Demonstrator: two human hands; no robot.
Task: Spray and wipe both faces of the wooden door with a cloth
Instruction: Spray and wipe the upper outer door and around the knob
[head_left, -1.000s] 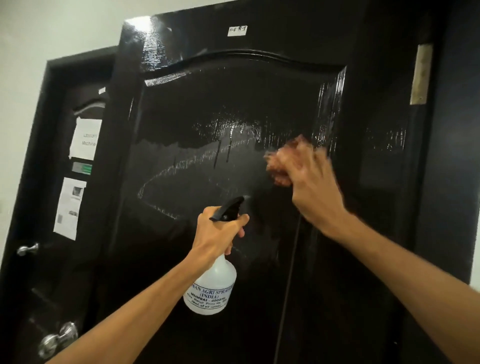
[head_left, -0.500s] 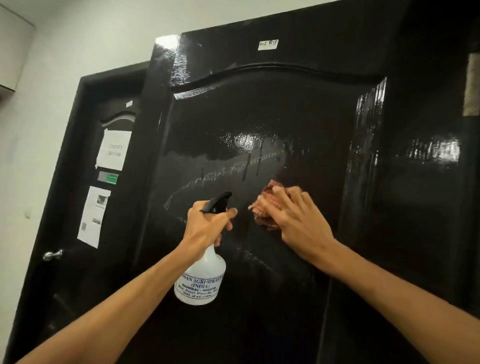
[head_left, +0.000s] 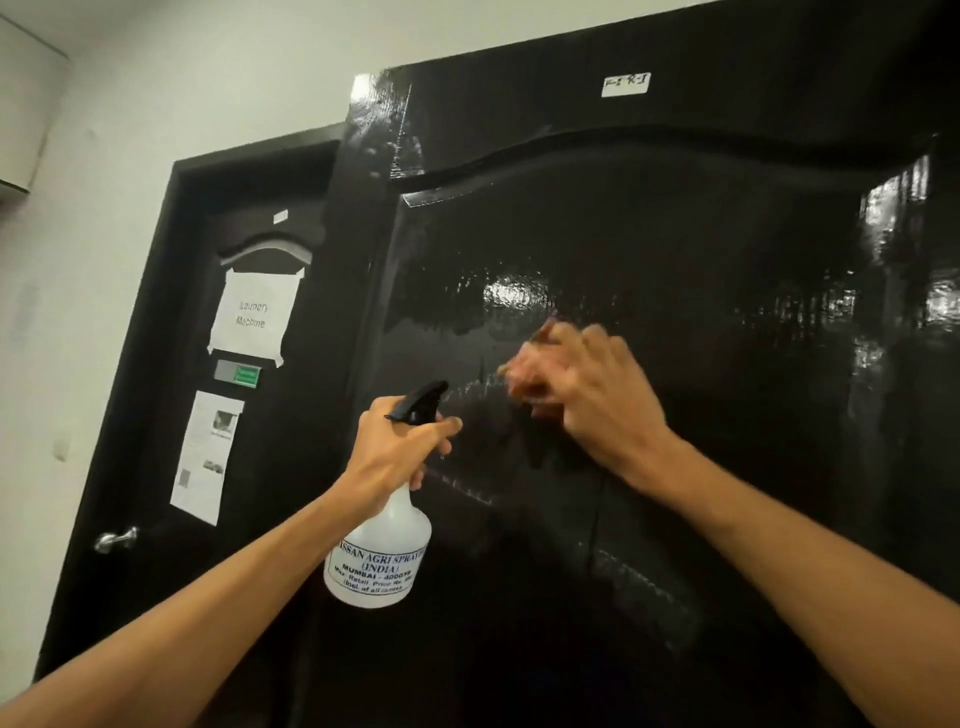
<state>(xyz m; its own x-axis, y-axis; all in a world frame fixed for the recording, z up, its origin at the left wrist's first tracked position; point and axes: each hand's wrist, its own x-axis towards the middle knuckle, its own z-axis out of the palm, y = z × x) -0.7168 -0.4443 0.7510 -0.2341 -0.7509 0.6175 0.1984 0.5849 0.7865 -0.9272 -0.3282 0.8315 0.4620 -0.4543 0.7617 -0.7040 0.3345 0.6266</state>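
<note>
Right hand (head_left: 597, 410) with cloth (head_left: 522, 387) on black door (head_left: 675, 234)

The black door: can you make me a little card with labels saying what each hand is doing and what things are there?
door: glossy black, wet streaks on its panel
left hand: grips spray bottle
spray bottle: white, black trigger, nozzle toward door
right hand: blurred, holds cloth against door
cloth: reddish, mostly hidden under the hand
behind: second door with paper notices
</note>
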